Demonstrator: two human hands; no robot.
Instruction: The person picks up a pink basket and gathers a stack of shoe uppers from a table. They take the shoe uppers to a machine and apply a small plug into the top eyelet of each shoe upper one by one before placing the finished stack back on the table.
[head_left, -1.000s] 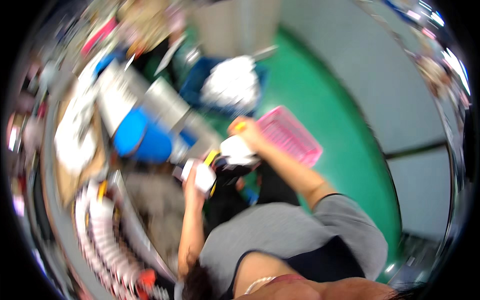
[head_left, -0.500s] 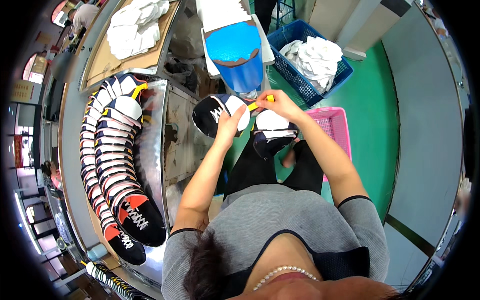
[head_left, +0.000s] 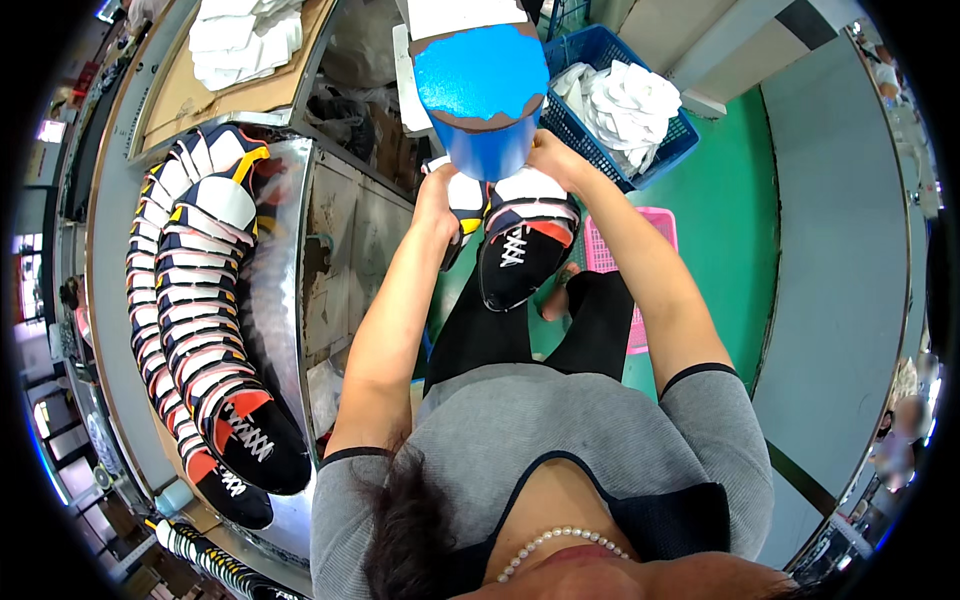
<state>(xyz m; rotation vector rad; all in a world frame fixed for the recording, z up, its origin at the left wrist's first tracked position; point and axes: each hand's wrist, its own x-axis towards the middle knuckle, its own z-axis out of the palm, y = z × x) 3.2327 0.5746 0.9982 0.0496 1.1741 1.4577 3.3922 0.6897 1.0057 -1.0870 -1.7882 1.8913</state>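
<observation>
My left hand (head_left: 437, 203) is closed on a white and black shoe upper (head_left: 466, 198), partly hidden behind a blue cylinder (head_left: 488, 148). On the far right side of that cylinder is my right hand (head_left: 556, 160); its fingers are mostly hidden there. Just below the cylinder, in front of my legs, another shoe upper (head_left: 523, 262) shows a black toe, grey-white laces, an orange-red lining and a white back part. Its upper end passes out of sight behind the cylinder, close to my right hand.
Two long nested rows of shoe uppers (head_left: 205, 300) lie on the metal-edged table (head_left: 280, 220) at left. White pieces (head_left: 245, 45) are stacked beyond them. A blue basket (head_left: 655, 165) holds more white pieces; a pink basket (head_left: 657, 235) stands on the green floor.
Both hands have moved away from me to the blue cylinder, the left one taking its shoe upper along. My right hand has left the yellow strip. The other upper now shows its laced front.
</observation>
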